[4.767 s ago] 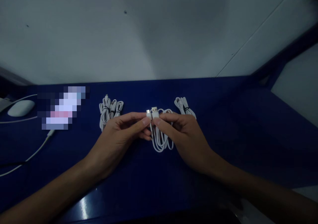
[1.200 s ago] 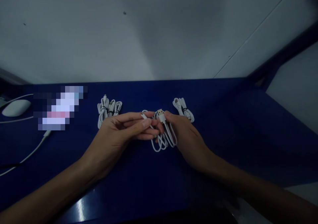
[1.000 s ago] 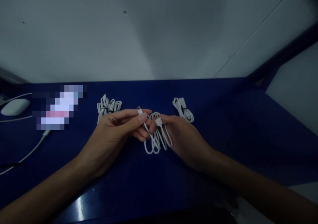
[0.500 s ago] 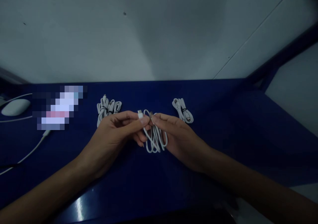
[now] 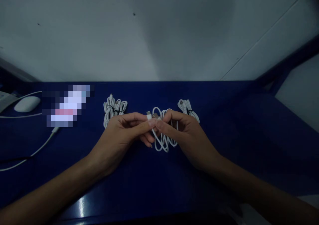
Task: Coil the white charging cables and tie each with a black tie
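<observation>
Between my two hands hangs a loosely looped white USB cable (image 5: 163, 143), above the blue tabletop. My left hand (image 5: 129, 132) is closed, pinching the cable by its small silver-tipped plug, which points upward. The thumb and forefinger of my right hand (image 5: 181, 127) pinch the cable near its wider metal plug, close against the left fingertips. Some of the loops lie behind the right fingers. Past my left hand lie white cable bundles (image 5: 109, 108) bound with black ties, partly covered by the hand. Another tied white cable bundle (image 5: 189, 108) rests beyond my right hand.
At the left of the blue table (image 5: 139, 191) lies a blurred-out lit device (image 5: 68, 105) with a white cord (image 5: 41, 148) plugged into it. Beside it sits a white computer mouse (image 5: 27, 104). A pale wall (image 5: 99, 35) rises behind the table's far edge.
My right fingers have shifted their hold up along the cable, and its loops have spread more. The left hand keeps its pinch. The whole view has shifted slightly.
</observation>
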`<move>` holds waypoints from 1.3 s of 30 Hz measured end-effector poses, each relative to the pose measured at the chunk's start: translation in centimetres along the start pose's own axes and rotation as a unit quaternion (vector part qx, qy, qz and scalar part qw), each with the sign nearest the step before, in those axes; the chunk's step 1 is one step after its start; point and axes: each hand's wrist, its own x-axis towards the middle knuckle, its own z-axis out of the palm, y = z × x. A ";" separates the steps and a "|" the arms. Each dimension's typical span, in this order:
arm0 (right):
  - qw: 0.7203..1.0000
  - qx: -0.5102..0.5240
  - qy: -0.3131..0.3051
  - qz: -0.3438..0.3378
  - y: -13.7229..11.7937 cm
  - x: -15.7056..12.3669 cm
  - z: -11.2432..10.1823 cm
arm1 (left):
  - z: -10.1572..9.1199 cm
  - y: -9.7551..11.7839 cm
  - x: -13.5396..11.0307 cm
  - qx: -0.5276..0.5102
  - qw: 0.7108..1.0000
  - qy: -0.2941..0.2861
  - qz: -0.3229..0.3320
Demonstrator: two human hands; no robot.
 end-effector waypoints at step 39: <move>0.978 -0.172 0.033 -0.117 0.0 -0.7 0.4 | -0.1 0.4 0.0 0.035 0.999 0.017 -0.005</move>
